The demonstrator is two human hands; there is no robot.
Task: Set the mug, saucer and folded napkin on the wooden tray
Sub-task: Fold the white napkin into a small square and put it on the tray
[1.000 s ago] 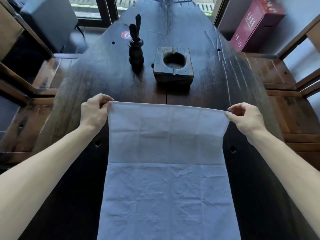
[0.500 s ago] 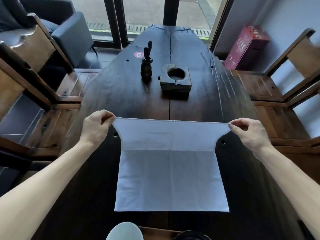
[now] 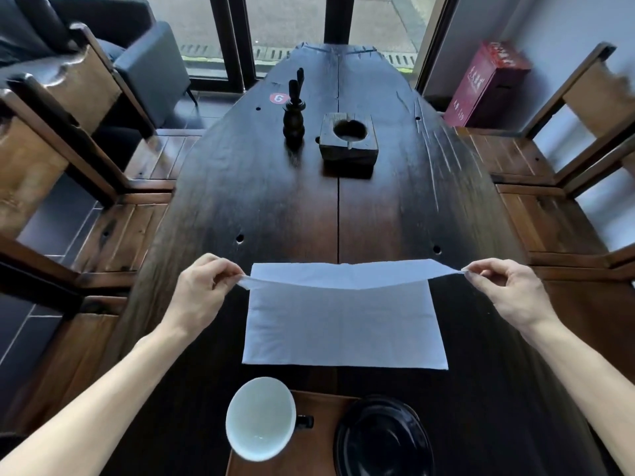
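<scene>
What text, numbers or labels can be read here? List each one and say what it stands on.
"6": white digit, seen turned, on a round red sticker stuck on the dark wooden table, beside the dark wooden holder.
Light characters on the top and side of the red box by the wall: too blurred to read.
Napkin, mug, saucer: no text visible.

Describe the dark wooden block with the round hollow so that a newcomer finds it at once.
On the long dark table, look toward the far, window end. The wooden block sits right of the slim dark holder. It alone is squat and square, with a round hollow on top.
</scene>
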